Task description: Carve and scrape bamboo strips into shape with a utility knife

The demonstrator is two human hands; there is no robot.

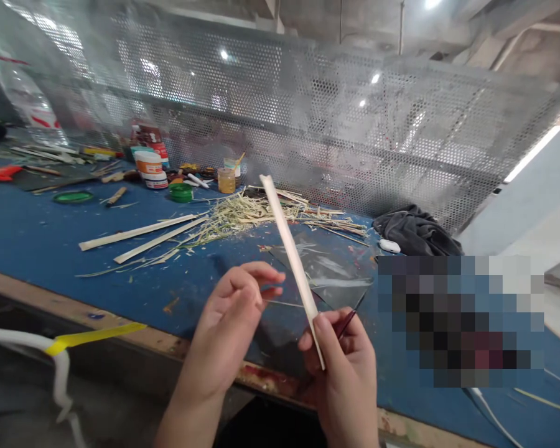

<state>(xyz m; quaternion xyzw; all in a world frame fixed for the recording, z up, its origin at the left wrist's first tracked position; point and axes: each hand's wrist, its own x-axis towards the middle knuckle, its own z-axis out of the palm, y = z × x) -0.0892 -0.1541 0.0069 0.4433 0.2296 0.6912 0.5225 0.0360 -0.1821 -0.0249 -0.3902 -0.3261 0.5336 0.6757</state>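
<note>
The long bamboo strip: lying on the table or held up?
Held up: the right hand pinches the bamboo strip near its lower end; the left hand is apart.

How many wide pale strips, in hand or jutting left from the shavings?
3: one strip in the right hand, two strips on the blue table; the shavings may hide more.

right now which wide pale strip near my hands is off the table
The strip in your right hand, raised at a slant; the two strips left of the shavings lie on the blue tabletop.
</note>
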